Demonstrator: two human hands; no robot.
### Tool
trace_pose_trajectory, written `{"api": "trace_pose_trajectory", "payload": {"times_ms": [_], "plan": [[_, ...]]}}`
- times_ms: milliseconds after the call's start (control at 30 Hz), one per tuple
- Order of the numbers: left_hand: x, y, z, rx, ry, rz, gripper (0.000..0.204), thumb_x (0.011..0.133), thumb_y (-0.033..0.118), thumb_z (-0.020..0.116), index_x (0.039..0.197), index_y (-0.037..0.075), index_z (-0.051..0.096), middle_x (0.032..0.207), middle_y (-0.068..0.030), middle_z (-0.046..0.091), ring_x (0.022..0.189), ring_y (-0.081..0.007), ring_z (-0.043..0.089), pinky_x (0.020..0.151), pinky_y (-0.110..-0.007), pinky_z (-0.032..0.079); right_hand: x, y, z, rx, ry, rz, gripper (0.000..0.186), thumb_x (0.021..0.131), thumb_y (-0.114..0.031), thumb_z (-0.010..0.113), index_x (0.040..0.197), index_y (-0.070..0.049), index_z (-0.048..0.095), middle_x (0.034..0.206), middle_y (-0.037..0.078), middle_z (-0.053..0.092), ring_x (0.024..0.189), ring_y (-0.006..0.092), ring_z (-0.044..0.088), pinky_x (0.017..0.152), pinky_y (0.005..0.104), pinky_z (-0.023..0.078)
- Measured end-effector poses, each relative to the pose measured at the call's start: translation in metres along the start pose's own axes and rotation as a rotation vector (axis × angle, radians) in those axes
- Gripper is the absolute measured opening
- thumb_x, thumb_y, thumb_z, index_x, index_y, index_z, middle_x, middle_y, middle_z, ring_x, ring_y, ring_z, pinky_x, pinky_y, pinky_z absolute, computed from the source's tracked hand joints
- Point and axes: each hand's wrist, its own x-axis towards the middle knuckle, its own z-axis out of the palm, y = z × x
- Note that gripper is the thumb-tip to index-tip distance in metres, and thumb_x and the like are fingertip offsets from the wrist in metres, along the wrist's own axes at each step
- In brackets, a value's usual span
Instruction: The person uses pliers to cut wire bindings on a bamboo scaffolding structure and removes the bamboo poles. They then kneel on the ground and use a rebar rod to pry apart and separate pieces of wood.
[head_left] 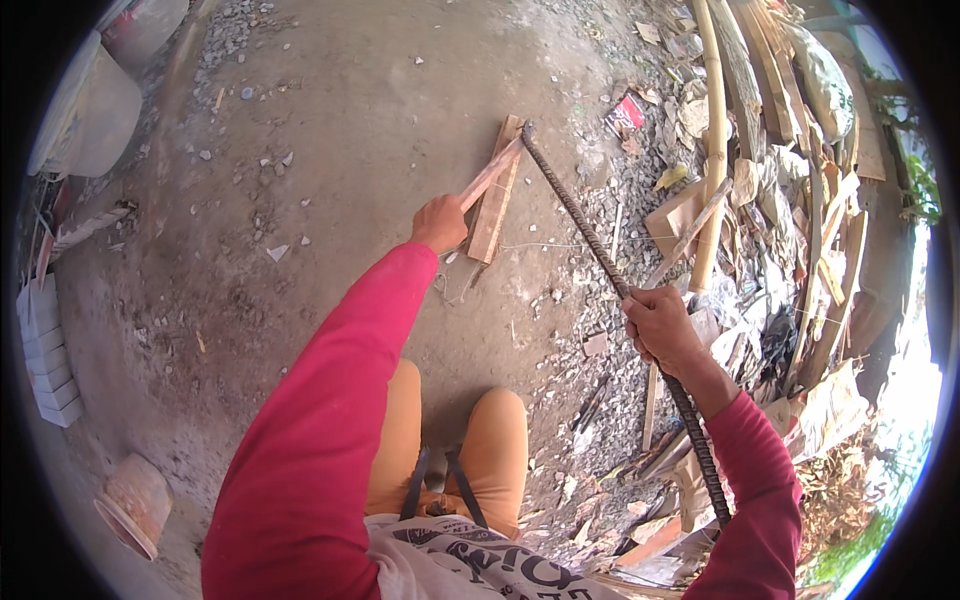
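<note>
My left hand (pixel 440 224) is closed around the near end of a narrow wood strip (pixel 492 172). That strip slants up and to the right, over a wider wood board (pixel 494 222) lying on the dirt. My right hand (pixel 662 325) grips a long ribbed steel bar (pixel 578 215) about midway. The bar's far tip is close to the strip's far end at the top of the board; whether they touch I cannot tell. Its near part runs back along my right forearm.
At the right lie a bamboo pole (pixel 716 140), several planks, paper scraps and plastic litter. A red packet (pixel 626 115) rests on the gravel. At the left are a bucket (pixel 135 505), stacked white blocks (pixel 48 350) and pale sacks (pixel 95 115).
</note>
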Motion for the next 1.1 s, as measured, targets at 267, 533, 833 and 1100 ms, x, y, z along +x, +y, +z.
{"api": "trace_pose_trajectory", "payload": {"times_ms": [267, 533, 833, 1100], "plan": [[0.001, -0.004, -0.002, -0.01, -0.082, -0.039, 0.034, 0.088, 0.012, 0.071, 0.118, -0.003, 0.067, 0.121, -0.0262, 0.071, 0.119, -0.0424, 0.068, 0.101, -0.051, 0.054, -0.008, -0.019, 0.02, 0.214, -0.125, 0.156, 0.052, 0.104, -0.005, 0.057, 0.153, 0.007, 0.044, 0.075, 0.006, 0.062, 0.047, 0.0104, 0.053, 0.036, 0.0284, 0.044], [0.011, -0.003, -0.003, 0.014, -0.061, 0.029, 0.032, 0.086, 0.011, 0.072, 0.114, -0.004, 0.067, 0.119, -0.0264, 0.071, 0.115, -0.0419, 0.069, 0.099, -0.051, 0.055, 0.003, -0.038, -0.021, -0.11, -0.129, 0.177, 0.057, 0.103, -0.007, 0.054, 0.157, 0.005, 0.041, 0.061, -0.002, 0.045, 0.042, 0.0087, 0.04, 0.036, 0.0306, 0.034], [0.013, -0.002, -0.01, 0.006, -0.062, 0.03, 0.032, 0.085, 0.01, 0.071, 0.114, -0.004, 0.067, 0.117, -0.0264, 0.072, 0.114, -0.0417, 0.07, 0.097, -0.05, 0.056, 0.004, -0.06, -0.021, -0.062, -0.132, 0.185, 0.053, 0.104, -0.009, 0.056, 0.155, 0.004, 0.045, 0.065, -0.002, 0.046, 0.042, 0.0078, 0.039, 0.036, 0.0298, 0.033], [0.006, 0.013, -0.004, -0.05, -0.107, -0.005, 0.029, 0.086, 0.007, 0.067, 0.113, -0.004, 0.068, 0.118, -0.0263, 0.072, 0.115, -0.0414, 0.07, 0.098, -0.05, 0.055, 0.005, -0.08, -0.023, -0.065, -0.173, 0.187, 0.026, 0.105, -0.01, 0.053, 0.129, 0.002, 0.057, 0.062, -0.003, 0.044, 0.042, 0.0074, 0.039, 0.036, 0.0292, 0.033]]}}
